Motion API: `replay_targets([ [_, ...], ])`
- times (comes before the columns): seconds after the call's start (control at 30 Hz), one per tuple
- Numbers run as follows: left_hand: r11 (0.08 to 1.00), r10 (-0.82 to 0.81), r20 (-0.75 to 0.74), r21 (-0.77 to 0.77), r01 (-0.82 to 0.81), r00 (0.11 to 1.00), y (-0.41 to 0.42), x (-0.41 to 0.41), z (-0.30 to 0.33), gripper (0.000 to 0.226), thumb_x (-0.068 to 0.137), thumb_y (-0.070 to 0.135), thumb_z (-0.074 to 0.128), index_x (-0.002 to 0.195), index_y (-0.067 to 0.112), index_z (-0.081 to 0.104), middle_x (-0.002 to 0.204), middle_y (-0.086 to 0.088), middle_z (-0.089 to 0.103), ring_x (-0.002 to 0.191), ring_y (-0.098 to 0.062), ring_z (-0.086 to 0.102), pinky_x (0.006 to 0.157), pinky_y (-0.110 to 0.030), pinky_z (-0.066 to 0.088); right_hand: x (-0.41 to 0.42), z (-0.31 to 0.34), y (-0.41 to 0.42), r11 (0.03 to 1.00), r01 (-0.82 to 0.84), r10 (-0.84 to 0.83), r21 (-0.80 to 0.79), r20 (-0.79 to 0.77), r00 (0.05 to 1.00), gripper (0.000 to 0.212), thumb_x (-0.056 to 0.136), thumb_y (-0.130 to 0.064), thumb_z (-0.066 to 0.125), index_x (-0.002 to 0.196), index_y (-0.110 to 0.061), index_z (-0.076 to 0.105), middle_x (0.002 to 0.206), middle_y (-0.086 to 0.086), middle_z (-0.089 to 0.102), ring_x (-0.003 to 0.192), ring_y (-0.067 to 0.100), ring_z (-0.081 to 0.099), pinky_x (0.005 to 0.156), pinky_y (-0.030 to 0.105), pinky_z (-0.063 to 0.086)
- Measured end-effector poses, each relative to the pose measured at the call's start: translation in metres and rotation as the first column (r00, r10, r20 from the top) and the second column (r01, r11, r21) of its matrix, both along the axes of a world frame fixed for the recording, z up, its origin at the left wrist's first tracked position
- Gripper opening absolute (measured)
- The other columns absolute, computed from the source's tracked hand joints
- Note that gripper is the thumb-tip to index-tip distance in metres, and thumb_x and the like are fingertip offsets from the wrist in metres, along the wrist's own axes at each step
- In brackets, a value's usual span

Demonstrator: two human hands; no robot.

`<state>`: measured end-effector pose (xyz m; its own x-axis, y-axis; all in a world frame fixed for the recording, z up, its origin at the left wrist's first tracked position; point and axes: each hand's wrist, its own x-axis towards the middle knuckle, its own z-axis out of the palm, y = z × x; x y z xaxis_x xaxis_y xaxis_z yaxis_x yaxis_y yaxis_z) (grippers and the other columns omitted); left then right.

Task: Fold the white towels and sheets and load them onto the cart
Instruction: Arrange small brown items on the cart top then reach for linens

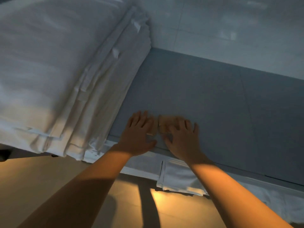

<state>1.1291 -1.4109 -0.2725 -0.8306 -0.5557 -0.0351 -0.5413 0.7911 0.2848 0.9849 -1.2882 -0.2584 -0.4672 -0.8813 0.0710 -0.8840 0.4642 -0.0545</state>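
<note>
A thick stack of folded white sheets (pixel 70 79) lies on the left of a grey flat surface (pixel 205 99), its layered edges facing right. My left hand (pixel 139 135) and my right hand (pixel 179 137) hover side by side over the surface's near edge, fingers spread and straight, palms down. Under the fingertips shows a small tan object (pixel 166 124), blurred; whether the fingers touch it I cannot tell. Folded white linen (pixel 179 176) sits below the edge, between my forearms.
More white cloth (pixel 283 199) hangs along the surface's near edge to the right. A tan floor (pixel 49 178) with a bright light patch lies below. Pale tiled floor (pixel 230 30) spreads beyond the far edge.
</note>
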Motion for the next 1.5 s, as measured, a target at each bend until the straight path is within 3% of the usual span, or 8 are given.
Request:
replay_targets([
  [0.17, 1.000, 0.018, 0.070, 0.022, -0.020, 0.997, 0.006, 0.003, -0.002, 0.101, 0.077, 0.070, 0.056, 0.153, 0.021, 0.011, 0.161, -0.007, -0.003, 0.147, -0.027, -0.009, 0.119, -0.041, -0.003, -0.015, -0.014, -0.009, 0.979, -0.151, 0.131, 0.134, 0.149, 0.980, 0.068, 0.094, -0.052, 0.043, 0.151, -0.021, 0.022, 0.161, 0.007, 0.001, 0.147, 0.029, 0.002, 0.117, 0.044, 0.005],
  [0.33, 1.000, 0.008, 0.125, 0.007, -0.009, 0.992, 0.024, 0.013, -0.005, 0.116, 0.066, 0.078, 0.059, 0.153, 0.021, 0.008, 0.161, -0.005, -0.003, 0.147, -0.026, -0.009, 0.119, -0.040, -0.001, 0.002, -0.016, 0.008, 0.985, -0.146, 0.127, 0.095, 0.182, 0.975, 0.075, 0.092, -0.063, 0.035, 0.151, -0.019, 0.020, 0.161, 0.008, 0.007, 0.147, 0.030, 0.001, 0.117, 0.039, 0.000],
  [0.5, 0.993, 0.025, 0.224, -0.117, 0.001, 0.974, 0.053, 0.029, -0.001, 0.088, 0.083, 0.042, 0.068, 0.152, 0.021, 0.017, 0.160, -0.006, 0.012, 0.147, -0.025, 0.011, 0.115, -0.036, 0.013, 0.018, -0.014, 0.040, 0.972, -0.171, 0.135, 0.164, 0.207, 0.969, 0.086, 0.085, -0.061, 0.052, 0.152, -0.020, 0.017, 0.161, 0.007, 0.004, 0.147, 0.029, -0.001, 0.118, 0.038, 0.002],
  [0.6, 0.968, 0.000, 0.009, -0.250, 0.002, 1.000, 0.071, 0.033, 0.010, 0.061, 0.063, 0.005, 0.081, 0.122, 0.011, 0.065, 0.122, -0.016, 0.063, 0.109, -0.035, 0.061, 0.077, -0.039, 0.051, 0.024, -0.012, 0.052, 0.971, -0.164, 0.138, 0.174, 0.153, 0.979, 0.070, 0.091, -0.032, 0.057, 0.150, -0.020, 0.022, 0.160, 0.006, 0.012, 0.146, 0.028, 0.008, 0.115, 0.037, 0.012],
  [0.73, 0.946, -0.004, -0.050, -0.324, -0.013, 0.999, 0.085, 0.032, 0.028, 0.047, 0.043, -0.004, 0.078, 0.087, 0.011, 0.076, 0.079, -0.008, 0.069, 0.067, -0.028, 0.065, 0.047, -0.027, 0.045, 0.039, -0.001, 0.068, 0.990, -0.139, 0.141, -0.032, 0.073, 0.987, 0.049, 0.072, 0.004, 0.065, 0.119, -0.008, 0.064, 0.125, 0.014, 0.060, 0.112, 0.038, 0.056, 0.085, 0.039, 0.046],
  [0.87, 0.963, 0.047, 0.015, -0.268, -0.042, 0.999, 0.098, 0.033, 0.053, 0.036, 0.038, -0.002, 0.080, 0.067, 0.017, 0.071, 0.058, -0.003, 0.061, 0.050, -0.024, 0.057, 0.044, -0.021, 0.030, 0.050, 0.014, 0.083, 0.995, -0.095, 0.092, 0.027, 0.109, 0.990, 0.046, 0.080, -0.003, 0.054, 0.121, -0.026, 0.059, 0.119, -0.002, 0.060, 0.109, 0.027, 0.051, 0.077, 0.032, 0.045],
  [1.07, 0.989, 0.051, -0.017, -0.140, -0.053, 0.999, 0.129, 0.043, 0.090, 0.026, 0.079, 0.003, 0.066, 0.101, 0.017, 0.069, 0.087, -0.005, 0.066, 0.079, -0.026, 0.062, 0.061, -0.027, 0.030, 0.056, 0.067, 0.117, 0.994, -0.001, 0.013, -0.108, 0.107, 0.994, 0.034, 0.071, 0.002, 0.069, 0.099, -0.018, 0.070, 0.097, 0.006, 0.064, 0.089, 0.033, 0.058, 0.066, 0.033, 0.042],
  [1.5, 0.976, -0.195, -0.254, -0.142, 0.163, 0.947, 0.235, -0.033, 0.151, 0.023, 0.098, 0.017, 0.045, 0.111, 0.024, 0.064, 0.097, 0.003, 0.062, 0.083, -0.019, 0.053, 0.061, -0.032, 0.041, 0.028, 0.142, 0.266, 0.803, 0.408, -0.409, -0.434, 0.097, 0.908, 0.017, 0.081, 0.003, 0.066, 0.089, -0.011, 0.070, 0.083, 0.005, 0.063, 0.073, 0.028, 0.052, 0.059, 0.037, 0.042],
])
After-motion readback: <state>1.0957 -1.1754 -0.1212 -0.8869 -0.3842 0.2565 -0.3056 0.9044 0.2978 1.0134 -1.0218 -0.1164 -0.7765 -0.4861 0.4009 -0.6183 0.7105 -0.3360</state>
